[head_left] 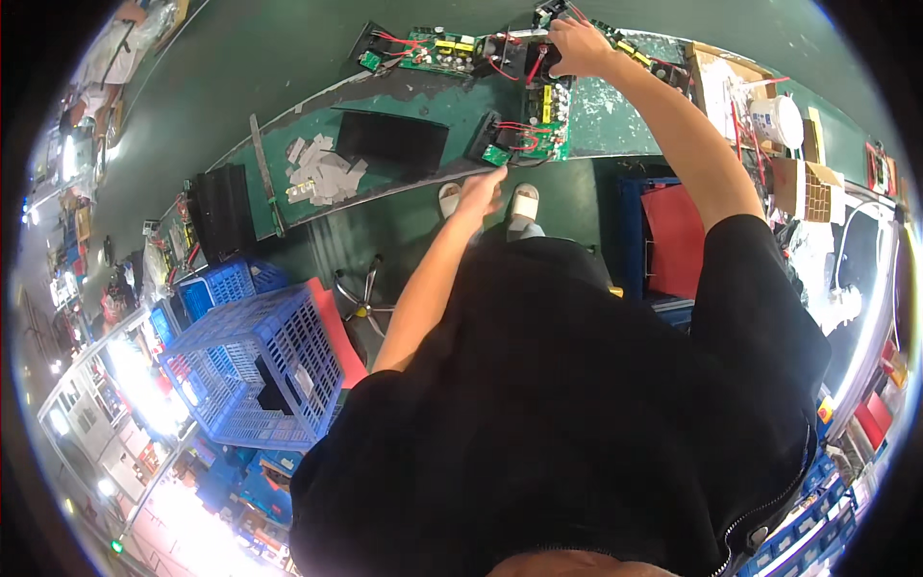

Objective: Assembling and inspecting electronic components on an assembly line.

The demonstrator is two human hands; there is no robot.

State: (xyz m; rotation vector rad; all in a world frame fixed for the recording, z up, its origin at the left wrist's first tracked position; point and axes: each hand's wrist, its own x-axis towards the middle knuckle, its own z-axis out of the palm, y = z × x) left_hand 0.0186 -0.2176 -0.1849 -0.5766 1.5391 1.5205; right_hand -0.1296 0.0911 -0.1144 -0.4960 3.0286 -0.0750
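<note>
The right hand (580, 48) bends its fingers over the far end of a green circuit board (559, 144), near the workbench (611, 125)'s far edge; whether it grasps anything, I cannot tell. The left hand (479, 196) (half curled, its grip also unclear) is at the near edge, close to that board's near end and red wires (522, 126).

Worn green surface (604, 125), red-wired circuit board (547, 108) reaching the near edge, second circuit board (437, 50) toward the far side, black panel (392, 142), heap of pale slips (329, 175), long thin strip (261, 165)
</note>
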